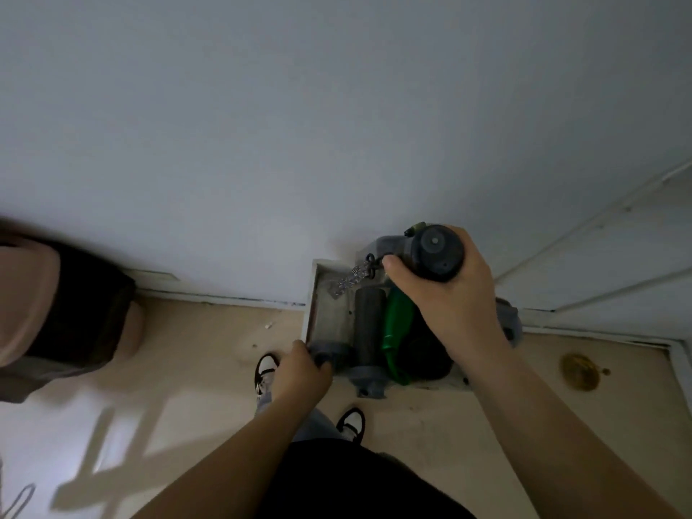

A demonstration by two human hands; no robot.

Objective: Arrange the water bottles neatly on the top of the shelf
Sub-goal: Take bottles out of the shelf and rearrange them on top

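Note:
I look straight down on a small white shelf top (329, 312) against the wall. My right hand (453, 297) grips a dark bottle (436, 252) with a grey cap and a beaded strap (352, 279), held upright above the shelf's back. My left hand (301, 372) closes on the grey cap of a pale bottle (331, 354) lying along the shelf's left side. A dark grey bottle (369, 327) and a green bottle (397, 331) lie side by side in the middle. A black bottle (425, 354) lies partly under my right wrist.
The wall (299, 125) rises directly behind the shelf. A pink and brown seat (56, 309) stands at the left. My two shoes (267, 368) are on the beige floor below the shelf. A floor drain (578, 370) lies at the right, near white door panels (618, 256).

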